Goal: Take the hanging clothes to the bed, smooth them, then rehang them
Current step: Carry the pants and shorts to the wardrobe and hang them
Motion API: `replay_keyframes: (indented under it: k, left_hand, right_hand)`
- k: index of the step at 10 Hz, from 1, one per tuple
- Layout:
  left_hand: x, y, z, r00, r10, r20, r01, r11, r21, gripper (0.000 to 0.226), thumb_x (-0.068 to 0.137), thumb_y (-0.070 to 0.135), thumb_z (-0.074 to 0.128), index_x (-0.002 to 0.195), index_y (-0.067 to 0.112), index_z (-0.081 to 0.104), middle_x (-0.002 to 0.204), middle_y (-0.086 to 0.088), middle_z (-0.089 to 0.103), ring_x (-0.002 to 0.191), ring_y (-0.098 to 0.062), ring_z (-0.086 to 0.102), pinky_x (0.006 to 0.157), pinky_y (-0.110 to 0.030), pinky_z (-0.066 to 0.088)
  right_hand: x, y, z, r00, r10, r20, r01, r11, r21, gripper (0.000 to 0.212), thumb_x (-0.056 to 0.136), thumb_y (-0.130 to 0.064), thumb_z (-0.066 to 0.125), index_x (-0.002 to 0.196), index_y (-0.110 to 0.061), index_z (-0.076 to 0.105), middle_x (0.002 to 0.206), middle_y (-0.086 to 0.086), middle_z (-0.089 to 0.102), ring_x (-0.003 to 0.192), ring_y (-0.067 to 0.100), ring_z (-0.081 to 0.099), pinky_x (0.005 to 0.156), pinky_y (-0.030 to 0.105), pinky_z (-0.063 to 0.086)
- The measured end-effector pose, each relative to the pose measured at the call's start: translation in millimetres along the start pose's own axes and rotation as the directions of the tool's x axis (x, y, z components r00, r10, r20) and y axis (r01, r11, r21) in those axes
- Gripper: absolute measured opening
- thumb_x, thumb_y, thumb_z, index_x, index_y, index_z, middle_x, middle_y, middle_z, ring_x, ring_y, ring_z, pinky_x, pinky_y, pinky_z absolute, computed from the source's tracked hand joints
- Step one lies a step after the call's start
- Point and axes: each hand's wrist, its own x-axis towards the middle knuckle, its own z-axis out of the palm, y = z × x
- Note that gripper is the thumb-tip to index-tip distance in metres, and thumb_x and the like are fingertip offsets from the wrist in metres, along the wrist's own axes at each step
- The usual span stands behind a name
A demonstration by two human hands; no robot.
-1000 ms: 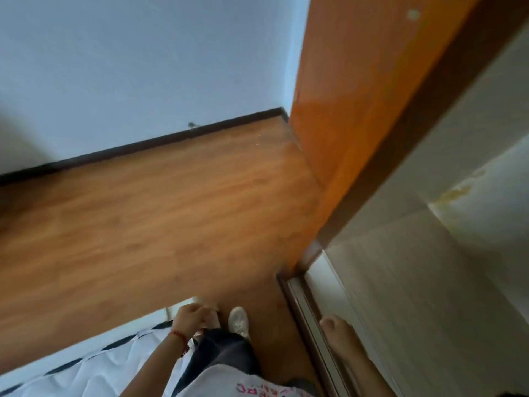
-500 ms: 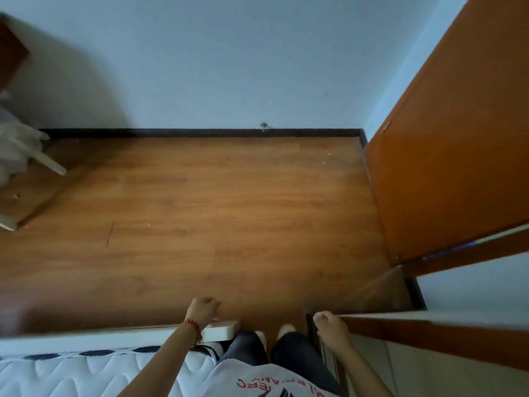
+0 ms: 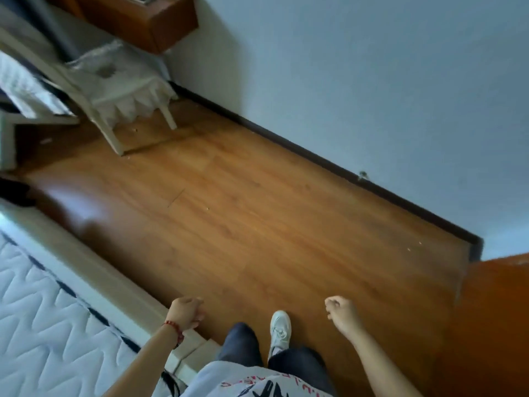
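No hanging clothes are in view. The bed's white quilted mattress (image 3: 43,325) fills the lower left, bordered by a cream frame (image 3: 100,270). My left hand (image 3: 186,312), with a red bead bracelet at the wrist, hangs loosely curled just above the frame's corner and holds nothing. My right hand (image 3: 342,312) hangs over the wooden floor (image 3: 257,224) with curled fingers and holds nothing. An orange wardrobe door (image 3: 492,310) shows at the lower right edge. My legs and one white shoe (image 3: 280,328) are between the hands.
A white chair (image 3: 123,90) draped with pale cloth stands at the upper left, below a brown wall-mounted cabinet (image 3: 148,21). A dark baseboard (image 3: 315,156) runs along the grey wall. Bare floor lies between bed and wall.
The view has swung left, away from the wardrobe opening toward the floor, bed and chair. My right hand has left the wardrobe's edge and now hangs over the floor.
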Motion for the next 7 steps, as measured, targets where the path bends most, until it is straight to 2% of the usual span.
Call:
replay_keyframes:
  k: [1,2,3,4,5,6,7]
  left_hand:
    - [-3,14,-5,0.998,-0.001,-0.063,-0.003,0.997,-0.072,0.012,0.091,0.013,0.051,0.088,0.005,0.06,0.074,-0.011,0.059,0.06,-0.018,0.055,0.054,-0.025,0.043]
    - [2,21,-17,0.994,-0.066,-0.092,0.044,0.973,-0.224,0.013,0.091,0.012,0.052,0.083,0.007,0.06,0.073,-0.01,0.06,0.063,-0.02,0.055,0.058,-0.027,0.043]
    - [20,20,-35,0.982,-0.088,-0.168,0.036,0.957,-0.288,0.013,0.091,0.012,0.052,0.086,0.003,0.061,0.072,-0.011,0.06,0.063,-0.021,0.054,0.056,-0.027,0.044]
    - [48,30,-60,0.963,-0.127,-0.237,0.037,0.936,-0.35,0.013,0.091,0.012,0.051,0.089,0.004,0.061,0.072,-0.011,0.06,0.062,-0.021,0.053,0.054,-0.026,0.044]
    - [88,53,-92,0.955,-0.166,-0.245,0.056,0.914,-0.401,0.014,0.09,0.011,0.052,0.087,0.001,0.062,0.066,-0.01,0.06,0.058,-0.021,0.052,0.054,-0.025,0.041]
    - [120,94,-131,0.951,-0.179,-0.252,0.055,0.9,-0.432,0.014,0.09,0.01,0.051,0.081,0.004,0.06,0.065,-0.01,0.059,0.055,-0.019,0.05,0.053,-0.024,0.039]
    - [148,145,-177,0.95,-0.142,-0.277,0.004,0.896,-0.444,0.014,0.09,0.012,0.051,0.08,0.009,0.059,0.069,-0.009,0.059,0.055,-0.018,0.051,0.046,-0.019,0.041]
  right_hand:
    - [23,-59,-15,0.996,-0.075,0.055,0.079,0.995,-0.066,0.029,0.095,-0.007,0.042,0.111,0.011,0.057,0.066,-0.003,0.046,0.066,0.016,0.048,0.061,0.027,0.038]
    - [57,-121,-9,0.989,-0.111,0.1,0.121,0.987,-0.102,0.028,0.094,-0.007,0.043,0.11,0.01,0.058,0.067,-0.001,0.049,0.059,0.011,0.047,0.067,0.03,0.042]
    - [100,-168,17,0.978,-0.139,0.155,0.164,0.973,-0.161,0.028,0.094,-0.012,0.045,0.11,0.006,0.059,0.071,-0.002,0.056,0.065,0.018,0.056,0.079,0.04,0.049]
    - [135,-226,56,0.952,-0.192,0.24,0.243,0.948,-0.207,0.028,0.094,-0.016,0.044,0.11,0.001,0.06,0.084,0.006,0.061,0.068,0.019,0.059,0.069,0.033,0.048]
    - [165,-282,94,0.941,-0.215,0.262,0.274,0.937,-0.216,0.026,0.094,-0.014,0.045,0.108,0.002,0.06,0.081,0.008,0.06,0.059,0.014,0.057,0.056,0.024,0.041]
    - [187,-335,125,0.934,-0.215,0.285,0.289,0.924,-0.252,0.024,0.093,-0.013,0.046,0.104,0.001,0.062,0.07,-0.001,0.058,0.057,0.014,0.056,0.055,0.025,0.04]
    - [203,-391,151,0.92,-0.231,0.316,0.326,0.899,-0.293,0.024,0.093,-0.013,0.046,0.103,0.002,0.062,0.07,-0.001,0.058,0.058,0.016,0.057,0.054,0.025,0.04]
